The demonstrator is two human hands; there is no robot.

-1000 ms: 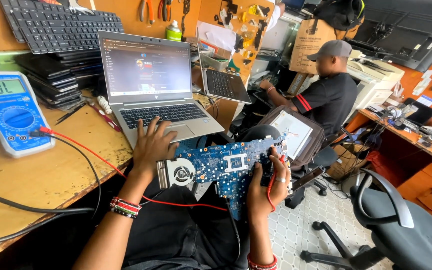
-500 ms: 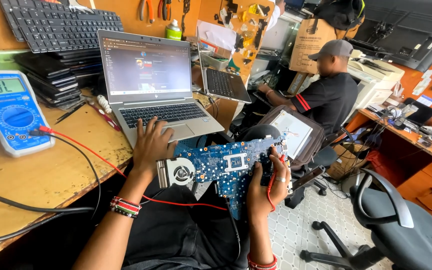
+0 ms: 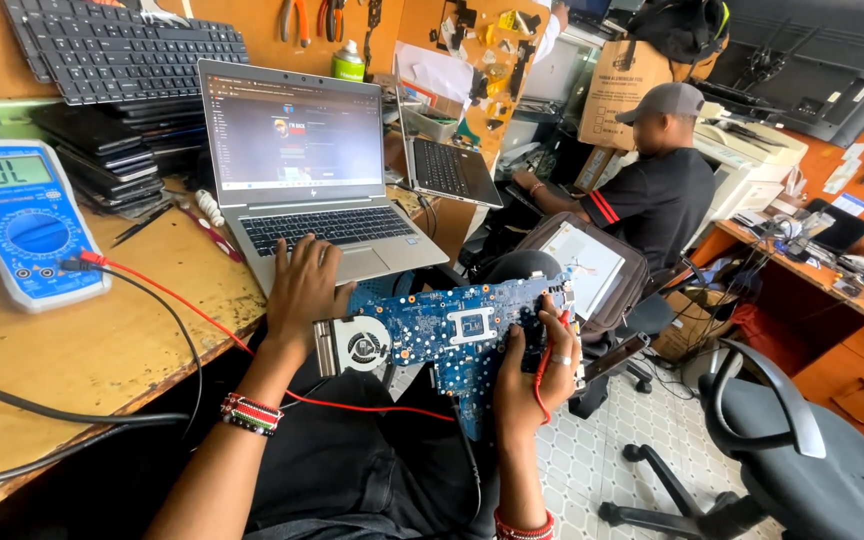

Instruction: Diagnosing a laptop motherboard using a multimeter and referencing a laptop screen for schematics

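My right hand [image 3: 535,375] grips a blue laptop motherboard [image 3: 457,330] with a round fan [image 3: 360,345] at its left end, held over my lap. The same hand also holds a red probe lead against the board. My left hand [image 3: 304,290] rests on the palm rest of an open silver laptop [image 3: 312,170], fingers spread near the keyboard. A red wire [image 3: 172,295] runs from a blue multimeter [image 3: 17,215] on the wooden bench down across my lap toward my right hand.
Stacked laptops and loose keyboards [image 3: 122,45] lie at the back of the wooden bench [image 3: 62,350]. A second open laptop [image 3: 447,165] stands further right. Another person in a grey cap [image 3: 652,185] sits ahead. An office chair [image 3: 802,450] stands at my right.
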